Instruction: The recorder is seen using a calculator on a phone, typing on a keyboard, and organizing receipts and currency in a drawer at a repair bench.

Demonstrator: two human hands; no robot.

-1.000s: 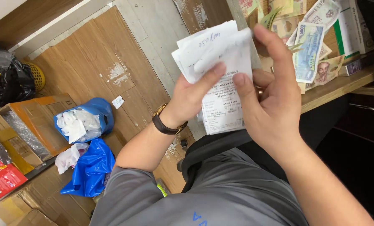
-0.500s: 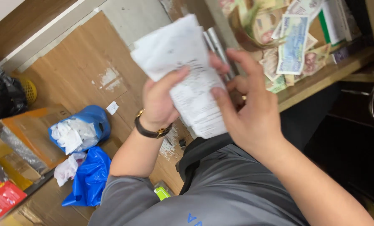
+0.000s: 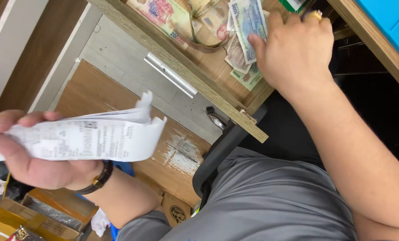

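My left hand [image 3: 27,156] holds a stack of white paper receipts [image 3: 88,136] out to the left, fingers curled over them; a dark watch with a gold case [image 3: 99,178] sits on that wrist. My right hand [image 3: 295,49] reaches into an open wooden drawer [image 3: 199,80] and rests on loose banknotes [image 3: 246,22], the fingers bent over the notes. A gold ring [image 3: 314,15] shows on one finger. Whether that hand grips a note is unclear.
Open cardboard boxes [image 3: 43,214] stand on the floor at lower left. A metal handle [image 3: 170,76] runs along a grey cabinet front under the drawer. A black chair armrest [image 3: 221,151] sits beside my grey-clothed lap. A blue object [image 3: 393,22] lies on the desk at upper right.
My right hand let go of the receipts and moved up into the drawer onto the banknotes. My left hand carried the receipts away to the left. The view shifted right.
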